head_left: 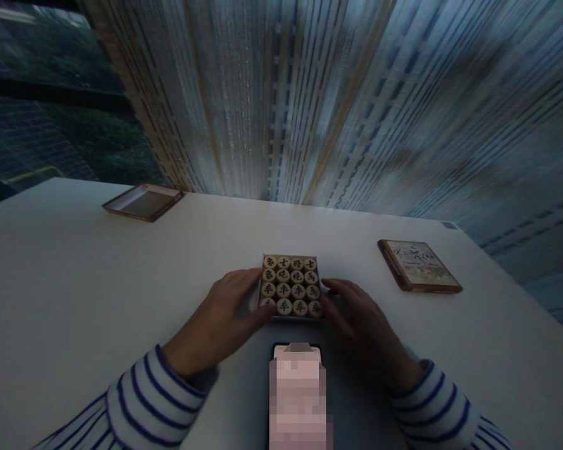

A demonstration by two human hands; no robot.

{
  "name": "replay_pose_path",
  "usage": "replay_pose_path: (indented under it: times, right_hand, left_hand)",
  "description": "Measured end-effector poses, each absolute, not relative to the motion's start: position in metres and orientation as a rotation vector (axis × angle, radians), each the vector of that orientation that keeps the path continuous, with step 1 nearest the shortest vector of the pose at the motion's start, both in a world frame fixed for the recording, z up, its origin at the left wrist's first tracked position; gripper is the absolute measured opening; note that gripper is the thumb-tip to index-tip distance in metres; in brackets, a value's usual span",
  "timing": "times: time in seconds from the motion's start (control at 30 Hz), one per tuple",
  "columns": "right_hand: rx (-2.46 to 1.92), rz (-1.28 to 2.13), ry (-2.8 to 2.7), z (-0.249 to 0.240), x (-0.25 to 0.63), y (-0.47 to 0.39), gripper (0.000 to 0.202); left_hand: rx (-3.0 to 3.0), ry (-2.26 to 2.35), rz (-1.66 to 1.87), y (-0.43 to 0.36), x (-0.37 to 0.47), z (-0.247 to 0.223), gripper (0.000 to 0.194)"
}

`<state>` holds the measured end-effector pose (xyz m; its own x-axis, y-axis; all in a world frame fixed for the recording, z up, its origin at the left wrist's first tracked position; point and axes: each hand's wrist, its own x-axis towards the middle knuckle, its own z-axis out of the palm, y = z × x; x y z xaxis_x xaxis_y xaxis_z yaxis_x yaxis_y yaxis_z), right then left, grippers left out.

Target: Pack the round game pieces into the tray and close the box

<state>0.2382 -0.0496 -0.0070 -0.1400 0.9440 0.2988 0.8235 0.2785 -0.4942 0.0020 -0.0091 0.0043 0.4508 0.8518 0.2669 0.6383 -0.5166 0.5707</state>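
Note:
A shallow box of Chinese chess pieces [291,285] lies on the white table in front of me. Its round wooden pieces sit in neat rows, dark characters facing up. My left hand [223,315] grips the box's left side, with the thumb over the piece at the near left corner. On the opposite side my right hand [359,312] curls its fingers and thumb against the right edge. Both hands hold the box between them. Some fingertips are hidden by the hands and the box walls.
A phone [298,400] with a blurred-out screen lies just below the box. An open brown box lid or tray [145,201] rests at the back left. To the right is a flat printed box [420,267]. A string curtain [281,100] hangs behind the white table [98,269].

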Motion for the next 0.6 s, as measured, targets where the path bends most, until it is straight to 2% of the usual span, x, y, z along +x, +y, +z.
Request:
replay_pose_path:
  times: [0.2, 0.6]
  right_hand:
    - [-1.569, 0.271, -2.042, -0.006, 0.2378, -0.0522, 0.03]
    - [-1.597, 0.209, -2.086, -0.0075, 0.2366, -0.0532, 0.03]
  left_hand:
    - [2.386, 1.227, 0.793, -0.0095, 0.002, 0.0013, 0.055]
    - [2.431, 1.197, 0.783, -0.0093, 0.0022, 0.0, 0.057]
